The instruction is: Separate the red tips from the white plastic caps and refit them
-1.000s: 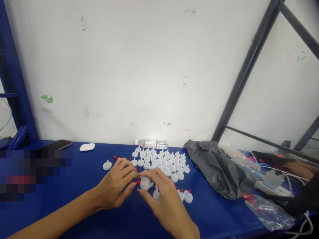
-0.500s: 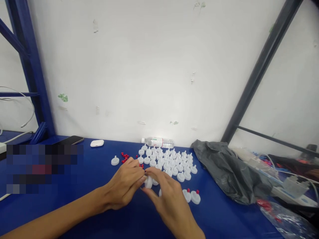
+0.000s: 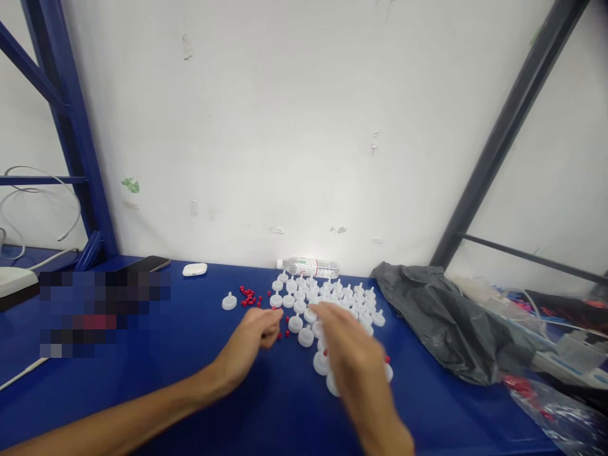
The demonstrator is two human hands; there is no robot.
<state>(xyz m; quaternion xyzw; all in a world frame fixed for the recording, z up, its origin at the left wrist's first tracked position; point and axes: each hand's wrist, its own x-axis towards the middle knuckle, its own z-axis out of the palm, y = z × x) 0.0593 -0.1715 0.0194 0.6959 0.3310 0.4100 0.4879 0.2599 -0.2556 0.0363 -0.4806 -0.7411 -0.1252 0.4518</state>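
Note:
My left hand (image 3: 251,337) is closed, its fingers curled together at the near edge of the small red caps (image 3: 247,295). Whatever it pinches, if anything, is hidden. My right hand (image 3: 356,358) is smeared by motion, hovering over the near part of a group of white nozzle caps (image 3: 306,337). Its fingers are not clear, and I cannot tell whether it holds anything. Round and flat, the white caps stand with their thin spouts up. A few near my right hand show red tips on their spouts. One white nozzle cap (image 3: 229,302) stands alone left of the red ones.
A clear plastic bottle (image 3: 313,267) lies against the wall behind the caps. On the left are a white earbud case (image 3: 194,270) and a phone (image 3: 152,263). A grey plastic bag (image 3: 441,320), a power strip and a clear bag (image 3: 555,411) with red pieces lie right.
My hands were together around a white nozzle cap and are now apart. The right one has moved right over the white caps; the left has curled in beside the red caps. The view shifted slightly.

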